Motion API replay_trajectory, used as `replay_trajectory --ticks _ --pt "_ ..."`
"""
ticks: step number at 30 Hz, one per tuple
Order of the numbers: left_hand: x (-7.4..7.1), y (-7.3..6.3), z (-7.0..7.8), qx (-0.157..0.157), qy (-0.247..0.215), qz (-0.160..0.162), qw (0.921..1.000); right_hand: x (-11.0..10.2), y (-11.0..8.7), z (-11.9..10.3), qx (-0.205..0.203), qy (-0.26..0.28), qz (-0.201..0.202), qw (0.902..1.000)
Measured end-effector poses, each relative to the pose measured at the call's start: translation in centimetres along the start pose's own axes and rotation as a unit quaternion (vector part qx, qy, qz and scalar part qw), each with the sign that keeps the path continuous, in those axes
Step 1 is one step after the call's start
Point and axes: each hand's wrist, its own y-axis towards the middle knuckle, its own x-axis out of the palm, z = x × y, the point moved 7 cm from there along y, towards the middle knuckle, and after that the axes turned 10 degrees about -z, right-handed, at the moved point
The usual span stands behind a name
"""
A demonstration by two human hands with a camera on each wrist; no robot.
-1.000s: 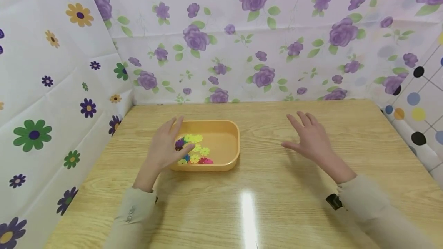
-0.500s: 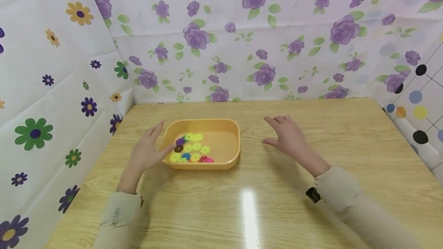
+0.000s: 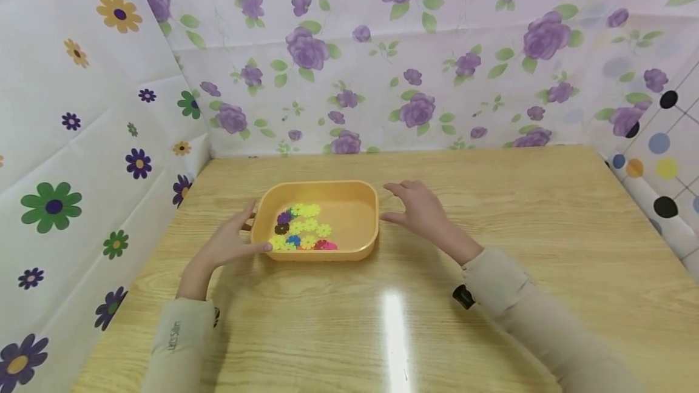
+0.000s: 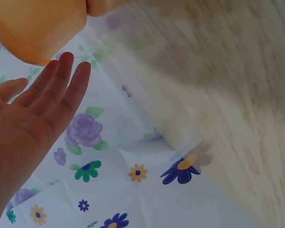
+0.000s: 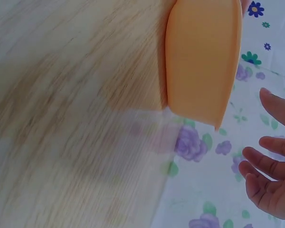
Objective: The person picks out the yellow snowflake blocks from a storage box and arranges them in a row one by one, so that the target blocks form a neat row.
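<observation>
An orange plastic tray (image 3: 357, 229) sits left of centre on the table. Small flower-shaped plastic pieces (image 3: 309, 225), mostly yellow with some purple, brown, blue and pink ones, lie in its left half. My left hand (image 3: 226, 244) is at the tray's left end, thumb across the near left corner of the rim and fingers spread along the outer side. In the left wrist view its fingers (image 4: 61, 78) are extended right by the tray's wall. Just off the right end, my right hand (image 3: 419, 208) holds nothing, thumb and fingers apart and facing the tray.
The wood-grain table (image 3: 519, 211) runs back to a wall covering with purple roses (image 3: 417, 110). A white cloth with printed flowers (image 3: 54, 205) hangs along the left side, and a dotted covering (image 3: 666, 167) along the right. A bright reflection crosses the near tabletop.
My left hand has moved left off the tray's inside, then to its left rim. From the right, my right hand has come inward to the tray's right end. The tray stays in place.
</observation>
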Motion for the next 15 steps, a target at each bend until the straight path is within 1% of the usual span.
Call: replay_trajectory --ticks 3,8,12,15 --pt "0.3 0.1 -0.3 -0.012 0.002 -0.011 0.9999 0.6 0.8 -0.8 -0.005 0.022 -0.01 0.9997" --pt "0.7 0.3 -0.6 -0.021 0.012 -0.021 0.9995 1.5 1.6 -2.1 -0.021 0.053 -0.019 0.9982" --pt "1.0 0.4 -0.7 -0.032 0.014 -0.025 0.9991 2.3 2.2 -2.8 -0.032 0.069 -0.013 0.997" --pt "1.0 0.3 -0.7 -0.038 0.01 -0.023 0.999 2.8 2.9 -3.5 -0.048 0.08 -0.007 0.9956"
